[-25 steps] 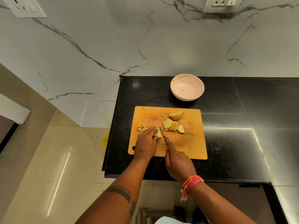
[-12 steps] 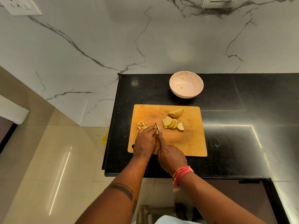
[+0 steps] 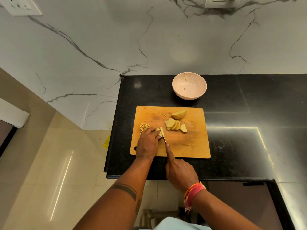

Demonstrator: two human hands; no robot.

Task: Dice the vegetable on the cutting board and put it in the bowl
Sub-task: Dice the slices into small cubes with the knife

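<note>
A wooden cutting board (image 3: 191,146) lies on the black counter. My left hand (image 3: 147,143) presses a potato slice (image 3: 160,131) down near the board's left side. My right hand (image 3: 180,173) grips a knife (image 3: 164,139), forefinger along the spine, blade against that slice. A small heap of diced potato (image 3: 144,126) sits just left of my fingers. Fanned potato slices (image 3: 174,125) and a potato wedge (image 3: 179,114) lie toward the board's middle and back. A pale pink bowl (image 3: 189,95) stands behind the board with only tiny bits inside.
The black counter (image 3: 240,130) stretches right of the board and ends at a left edge beside the board. A marble wall (image 3: 149,39) rises behind the bowl. Tiled floor (image 3: 49,163) lies to the left, below.
The knife has shifted slightly along the slice held by my left hand, with a thin strip now standing beside the blade. The view moved a little; the other pieces stay put.
</note>
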